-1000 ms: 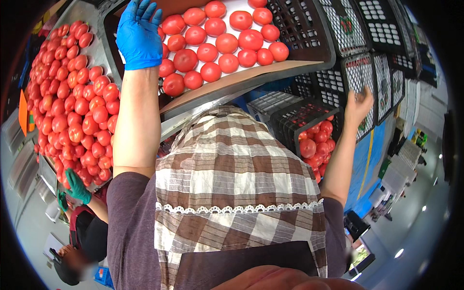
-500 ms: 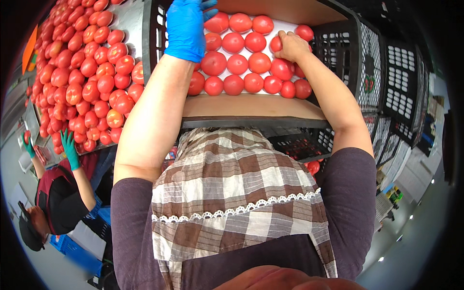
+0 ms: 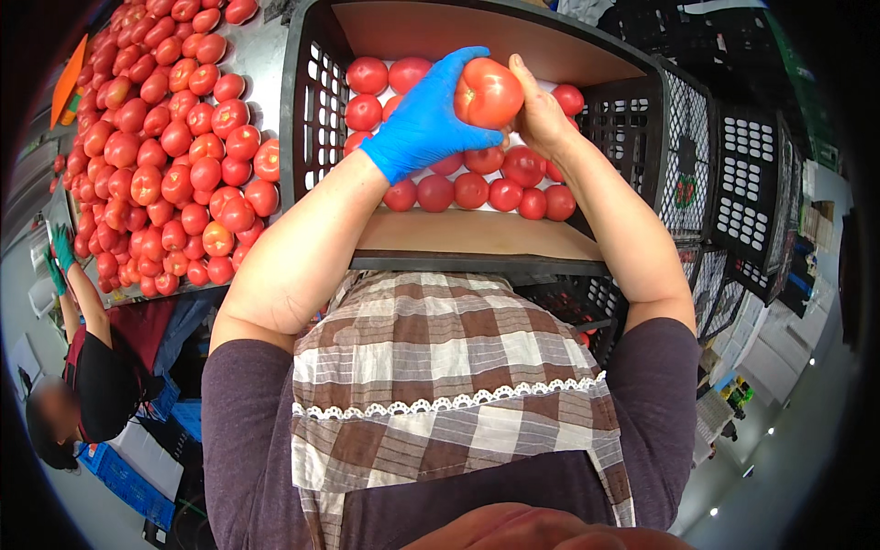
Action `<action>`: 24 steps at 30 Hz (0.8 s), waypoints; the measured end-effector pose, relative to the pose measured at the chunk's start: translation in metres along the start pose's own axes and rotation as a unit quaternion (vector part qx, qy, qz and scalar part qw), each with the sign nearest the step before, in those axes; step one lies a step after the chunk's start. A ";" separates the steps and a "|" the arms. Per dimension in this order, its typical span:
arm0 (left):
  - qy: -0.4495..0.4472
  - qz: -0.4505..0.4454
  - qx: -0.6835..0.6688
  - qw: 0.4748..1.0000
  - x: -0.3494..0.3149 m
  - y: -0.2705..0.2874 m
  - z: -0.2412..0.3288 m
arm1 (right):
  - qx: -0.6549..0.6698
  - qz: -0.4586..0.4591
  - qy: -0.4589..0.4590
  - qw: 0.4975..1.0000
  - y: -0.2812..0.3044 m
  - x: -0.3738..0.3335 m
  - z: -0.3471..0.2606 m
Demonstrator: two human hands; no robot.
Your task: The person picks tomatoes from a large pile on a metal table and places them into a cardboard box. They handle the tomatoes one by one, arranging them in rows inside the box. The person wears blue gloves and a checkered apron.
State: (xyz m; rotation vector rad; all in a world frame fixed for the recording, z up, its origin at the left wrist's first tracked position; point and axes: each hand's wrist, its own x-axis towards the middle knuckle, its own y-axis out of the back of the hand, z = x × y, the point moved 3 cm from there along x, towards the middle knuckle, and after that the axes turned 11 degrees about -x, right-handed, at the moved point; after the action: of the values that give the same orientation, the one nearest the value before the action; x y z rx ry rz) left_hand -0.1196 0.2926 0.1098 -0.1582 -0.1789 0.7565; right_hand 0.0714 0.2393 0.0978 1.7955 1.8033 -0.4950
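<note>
A large red tomato [image 3: 489, 93] is held up over the crate between my two hands. My left hand [image 3: 431, 115], in a blue glove, curves round its left side, thumb below and fingers above. My bare right hand [image 3: 547, 115] grips the tomato's right side; some of its fingertips are hidden behind the fruit. Beneath them, rows of tomatoes [image 3: 434, 192] lie on a white liner in the black plastic crate [image 3: 321, 119], which has brown cardboard along its near and far sides. My hands cover the middle of these rows.
A big heap of tomatoes [image 3: 165, 156] covers the metal table [image 3: 257, 69] to the left. Black slatted crates [image 3: 744, 183] stand at the right. At the far left a co-worker's green-gloved hands [image 3: 60, 247] are beside the heap. Another black crate [image 3: 600, 298] sits lower, beneath my right arm.
My left hand has come from the crate's left rim to the middle. My right hand has moved left from the right-hand rows, and both now hold a tomato above the layer.
</note>
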 end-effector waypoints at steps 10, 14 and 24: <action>0.039 0.097 -0.136 0.985 0.003 0.013 0.009 | -0.451 0.302 -0.007 0.840 0.048 0.097 0.084; 0.107 0.142 -0.254 0.951 0.002 0.019 0.014 | -0.448 0.329 -0.022 0.831 0.039 0.088 0.075; 0.113 0.199 -0.432 0.872 0.008 0.028 0.007 | -0.464 0.324 0.244 0.788 0.024 0.003 0.012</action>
State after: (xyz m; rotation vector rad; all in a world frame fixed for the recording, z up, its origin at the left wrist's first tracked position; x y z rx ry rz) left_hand -0.1341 0.3186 0.1118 -1.1644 -0.2567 1.0187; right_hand 0.0970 0.2355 0.0890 1.6575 1.1613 1.0430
